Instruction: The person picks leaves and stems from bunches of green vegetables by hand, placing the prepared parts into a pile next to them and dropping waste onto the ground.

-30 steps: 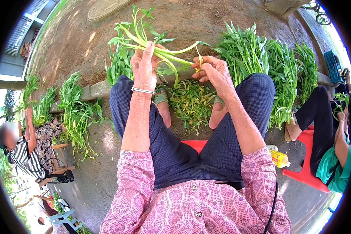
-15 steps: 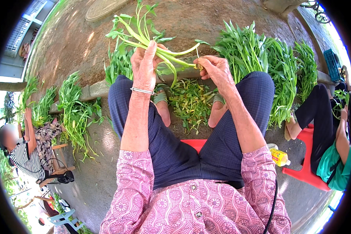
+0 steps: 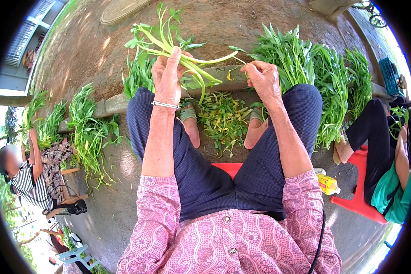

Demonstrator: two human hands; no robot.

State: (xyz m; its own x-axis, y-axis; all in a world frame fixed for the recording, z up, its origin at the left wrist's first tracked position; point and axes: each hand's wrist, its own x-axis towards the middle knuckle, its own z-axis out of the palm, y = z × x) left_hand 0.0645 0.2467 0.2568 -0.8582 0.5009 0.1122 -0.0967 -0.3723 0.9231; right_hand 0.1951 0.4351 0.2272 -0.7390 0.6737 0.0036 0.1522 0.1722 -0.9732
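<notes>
My left hand [image 3: 167, 77] is closed around a small bunch of water spinach [image 3: 162, 43], its pale green stems pointing right and its leaves fanning up and left. Just right of the stem ends, my right hand [image 3: 262, 80] is closed, fingertips pinched. A thin pale stalk [image 3: 240, 59] runs from the longest stem's tip to those fingertips. Between the hands, below that tip, a small yellow scrap [image 3: 229, 74] hangs in the air. A heap of green and yellow trimmed leaves [image 3: 223, 121] lies on the ground between my feet.
Large greens bundles [image 3: 285, 57] lean on the low curb at right, others [image 3: 89, 123] at left. A yellow-labelled bottle [image 3: 326, 183] lies by my right leg. One person [image 3: 34, 178] sits at left, another [image 3: 392, 187] at right beside a red stool [image 3: 360, 196]. A blue crate [image 3: 388, 75] stands behind.
My right hand has moved right and slightly away from the stem ends. A yellow scrap has come loose between my hands. The left hand's bunch has barely shifted.
</notes>
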